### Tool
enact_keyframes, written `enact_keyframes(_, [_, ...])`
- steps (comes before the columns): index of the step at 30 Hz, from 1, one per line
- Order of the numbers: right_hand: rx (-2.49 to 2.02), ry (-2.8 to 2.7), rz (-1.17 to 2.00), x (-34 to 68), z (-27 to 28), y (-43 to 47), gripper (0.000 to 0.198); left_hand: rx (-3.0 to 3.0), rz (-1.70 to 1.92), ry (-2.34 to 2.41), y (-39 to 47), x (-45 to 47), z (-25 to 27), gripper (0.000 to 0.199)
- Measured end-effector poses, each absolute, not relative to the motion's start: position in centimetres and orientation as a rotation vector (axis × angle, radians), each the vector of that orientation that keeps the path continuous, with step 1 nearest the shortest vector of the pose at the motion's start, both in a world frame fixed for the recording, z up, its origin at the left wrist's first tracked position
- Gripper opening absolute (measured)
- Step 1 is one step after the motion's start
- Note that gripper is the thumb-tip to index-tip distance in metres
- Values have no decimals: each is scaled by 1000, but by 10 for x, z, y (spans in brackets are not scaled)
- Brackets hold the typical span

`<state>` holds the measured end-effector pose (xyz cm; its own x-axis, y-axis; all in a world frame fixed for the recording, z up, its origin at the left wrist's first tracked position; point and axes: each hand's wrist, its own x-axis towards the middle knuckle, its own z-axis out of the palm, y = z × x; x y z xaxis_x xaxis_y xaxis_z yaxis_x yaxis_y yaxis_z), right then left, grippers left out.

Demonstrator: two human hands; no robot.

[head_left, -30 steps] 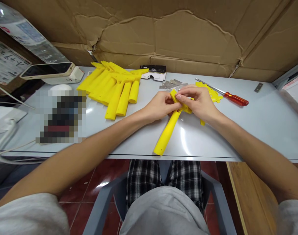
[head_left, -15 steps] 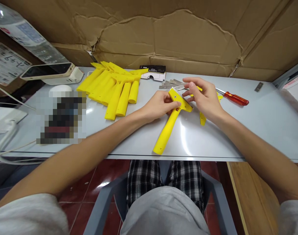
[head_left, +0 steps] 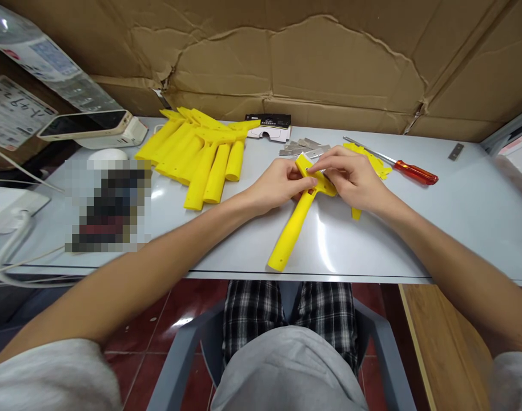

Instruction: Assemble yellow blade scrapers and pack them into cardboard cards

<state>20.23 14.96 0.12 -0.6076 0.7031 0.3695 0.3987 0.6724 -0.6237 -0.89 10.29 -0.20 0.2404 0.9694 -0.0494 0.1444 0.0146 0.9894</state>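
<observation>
Gripping a yellow scraper (head_left: 292,228) near its neck with the left hand (head_left: 276,185) — pressing with the thumb on top, at the base of the head, with fingers curled underneath. Bending the right hand (head_left: 357,181) over the same head from the other side, with the index fingertip at the small hole near its upper end; too small to tell whether pinching anything there. Slanting the scraper's shaft toward the body and slightly left, out to the near edge of the white table (head_left: 470,228). Just below the right hand, partly hidden, another yellow piece (head_left: 356,214). Beyond the fingers, loosely heaped, thin metal blades (head_left: 301,147); behind the right hand, flat yellow strips (head_left: 372,162) beside a red-handled screwdriver (head_left: 415,171). Further right, a small metal plate (head_left: 456,151). Well left of the left hand, a pile of similar yellow scrapers (head_left: 201,154) — near a black-and-white box (head_left: 269,127). Farther left, a phone (head_left: 87,123).
</observation>
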Motion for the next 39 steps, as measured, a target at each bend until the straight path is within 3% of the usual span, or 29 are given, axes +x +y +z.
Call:
enact_keyframes(8, [-830,-2227,747,203,1,151,32,1335,938,1158,101,-7,3,14])
enact_keyframes(23, [-1206,-1801,1527,208,16,159,44,1138,1153,1150,113,-13,-8,11])
enact_keyframes(31, [-1183,-1757,1632,212,19,159,22,1102,1136,1128,113,-12,-8,15])
enact_keyframes(39, [-1171,-1715,1674,214,19,162,22,1015,1097,1089,113,-14,-4,15])
